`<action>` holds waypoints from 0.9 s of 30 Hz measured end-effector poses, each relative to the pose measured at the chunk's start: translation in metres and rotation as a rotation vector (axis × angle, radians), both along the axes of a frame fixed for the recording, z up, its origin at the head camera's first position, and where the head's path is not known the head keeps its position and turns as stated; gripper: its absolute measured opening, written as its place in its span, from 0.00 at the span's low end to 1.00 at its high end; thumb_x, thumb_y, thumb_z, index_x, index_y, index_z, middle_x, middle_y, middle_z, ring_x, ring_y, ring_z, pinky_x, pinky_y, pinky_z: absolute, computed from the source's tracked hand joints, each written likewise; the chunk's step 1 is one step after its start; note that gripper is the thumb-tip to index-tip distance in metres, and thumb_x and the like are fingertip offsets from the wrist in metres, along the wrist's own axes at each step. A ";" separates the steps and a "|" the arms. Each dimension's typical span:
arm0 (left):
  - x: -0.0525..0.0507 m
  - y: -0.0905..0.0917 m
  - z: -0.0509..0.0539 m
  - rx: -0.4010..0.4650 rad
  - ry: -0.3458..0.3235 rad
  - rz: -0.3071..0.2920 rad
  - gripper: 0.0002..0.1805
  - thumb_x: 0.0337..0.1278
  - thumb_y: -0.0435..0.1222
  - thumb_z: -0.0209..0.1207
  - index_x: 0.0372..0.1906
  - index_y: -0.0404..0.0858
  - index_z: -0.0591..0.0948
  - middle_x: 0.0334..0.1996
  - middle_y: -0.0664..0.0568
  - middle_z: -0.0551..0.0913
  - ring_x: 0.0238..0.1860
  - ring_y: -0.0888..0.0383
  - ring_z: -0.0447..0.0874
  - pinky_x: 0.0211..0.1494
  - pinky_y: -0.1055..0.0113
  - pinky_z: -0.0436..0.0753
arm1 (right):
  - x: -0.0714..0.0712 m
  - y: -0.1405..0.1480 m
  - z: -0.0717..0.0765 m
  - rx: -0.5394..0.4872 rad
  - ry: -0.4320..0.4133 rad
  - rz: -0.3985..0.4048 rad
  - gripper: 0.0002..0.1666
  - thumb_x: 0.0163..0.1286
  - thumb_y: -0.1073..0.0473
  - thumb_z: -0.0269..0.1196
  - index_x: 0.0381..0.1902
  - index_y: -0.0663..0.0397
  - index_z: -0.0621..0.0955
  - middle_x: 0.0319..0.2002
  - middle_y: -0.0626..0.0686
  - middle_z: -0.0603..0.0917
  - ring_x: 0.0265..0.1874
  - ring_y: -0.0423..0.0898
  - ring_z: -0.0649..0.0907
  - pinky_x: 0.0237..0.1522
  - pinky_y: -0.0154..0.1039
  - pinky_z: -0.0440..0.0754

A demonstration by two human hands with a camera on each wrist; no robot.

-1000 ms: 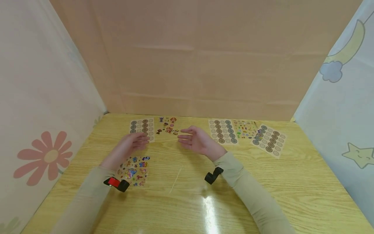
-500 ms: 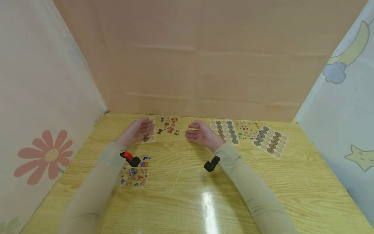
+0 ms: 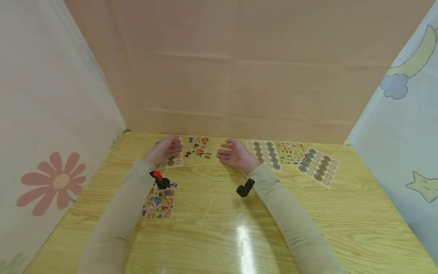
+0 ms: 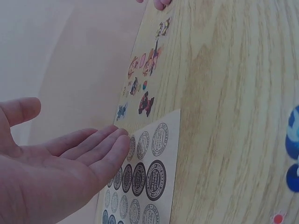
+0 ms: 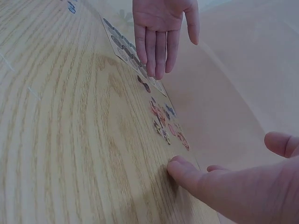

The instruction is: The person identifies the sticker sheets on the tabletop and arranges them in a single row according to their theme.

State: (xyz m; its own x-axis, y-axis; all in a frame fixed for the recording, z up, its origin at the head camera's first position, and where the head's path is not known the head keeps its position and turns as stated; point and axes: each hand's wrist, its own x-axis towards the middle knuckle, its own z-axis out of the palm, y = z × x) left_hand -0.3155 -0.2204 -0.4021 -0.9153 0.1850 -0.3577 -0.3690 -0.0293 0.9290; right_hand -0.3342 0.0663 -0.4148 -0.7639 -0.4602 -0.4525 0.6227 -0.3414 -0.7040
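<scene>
My left hand (image 3: 165, 150) is held palm inward with fingers extended, over a sheet of round stamp-like stickers (image 3: 175, 162) that it partly covers. The left wrist view shows its straight fingers beside the rows of round stickers (image 4: 156, 179), and nothing is in its palm. Between the two hands lies a group of cartoon character stickers (image 3: 199, 151) on the table. My right hand (image 3: 236, 154) faces the left one, holding nothing, just right of those characters. In the right wrist view its thumb and a forefinger (image 5: 187, 175) are extended near the tabletop.
Beyond the right hand lie another round-sticker sheet (image 3: 263, 154), a sheet of tiny colourful stickers (image 3: 290, 152) and a tilted round-sticker sheet (image 3: 319, 166). Colourful character stickers (image 3: 159, 207) lie by the left forearm. A beige backdrop (image 3: 219, 76) closes the wooden table's (image 3: 219, 236) far edge.
My left hand has moved forward and right, uncovering more of the near colourful stickers and covering the round-sticker sheet. The right hand has shifted slightly forward and right. No sheet was picked up.
</scene>
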 end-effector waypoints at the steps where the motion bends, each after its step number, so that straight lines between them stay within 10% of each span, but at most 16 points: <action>1: -0.001 0.000 0.000 -0.003 0.001 -0.002 0.34 0.76 0.45 0.41 0.73 0.28 0.48 0.71 0.32 0.53 0.71 0.41 0.53 0.72 0.54 0.56 | -0.001 0.000 0.000 -0.005 -0.003 -0.002 0.39 0.72 0.52 0.47 0.75 0.60 0.49 0.71 0.67 0.52 0.70 0.61 0.57 0.70 0.50 0.54; 27: -0.008 0.019 0.000 0.019 -0.095 0.053 0.35 0.72 0.46 0.46 0.72 0.28 0.53 0.68 0.33 0.56 0.68 0.39 0.58 0.69 0.52 0.63 | -0.005 -0.008 -0.003 0.050 -0.016 0.036 0.39 0.71 0.50 0.48 0.74 0.61 0.53 0.70 0.65 0.57 0.68 0.59 0.61 0.68 0.49 0.61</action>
State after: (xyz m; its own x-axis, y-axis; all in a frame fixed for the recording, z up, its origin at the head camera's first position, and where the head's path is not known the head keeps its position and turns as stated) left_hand -0.3233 -0.2016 -0.4020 -0.8862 0.1446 -0.4402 -0.4528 -0.0686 0.8890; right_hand -0.3389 0.0579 -0.4178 -0.7399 -0.4637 -0.4874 0.6451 -0.2836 -0.7095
